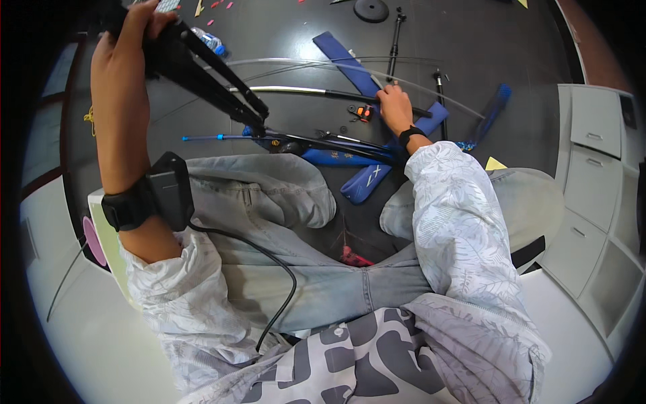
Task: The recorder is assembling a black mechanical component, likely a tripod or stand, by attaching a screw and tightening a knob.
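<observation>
My left hand [124, 64] is raised at the upper left, its fingers wrapped round the top of a black folded tripod [208, 84]. The tripod's legs slant down to the right, above the floor. Farther right, my right hand [396, 104] is closed round a thin black rod [336, 93] with a silvery stretch on its left part. The rod comes out again on the right of the fingers. Under this hand a long blue fabric sleeve [340, 57] lies slantwise. More blue sleeves, one with a looped end [363, 185], lie just before my knees.
A small orange-and-black reel-like piece [363, 113] lies between my hands. Beyond are a black rod with fittings [396, 47], a black disc [371, 9] and a plastic bottle [214, 44]. White drawers [595, 128] stand at the right. A black cable [286, 269] crosses my lap.
</observation>
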